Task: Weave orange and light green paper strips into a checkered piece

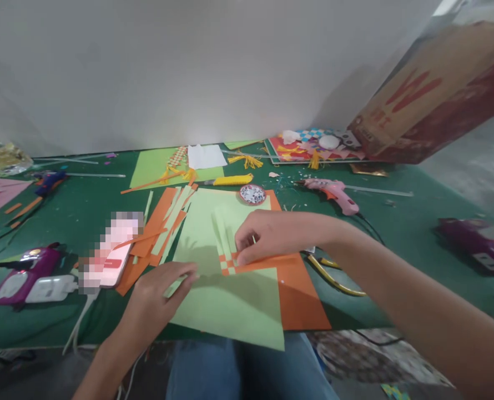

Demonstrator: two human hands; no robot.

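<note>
A small orange-and-green checked weave of paper strips lies on a light green paper sheet. My right hand pinches its right side, thumb and fingers closed near the orange strips. Pale green strips fan upward and away from the weave, and orange strips run right beneath my wrist. Over the left edge of the green sheet is my left hand, its thumb and forefinger slightly apart with nothing visible between them. An orange sheet sticks out under the green one.
Left of the sheet are loose orange and green strips and a phone. Beyond it lie a yellow cutter knife and a small dish of beads. On the right are a pink glue gun and yellow-handled pliers.
</note>
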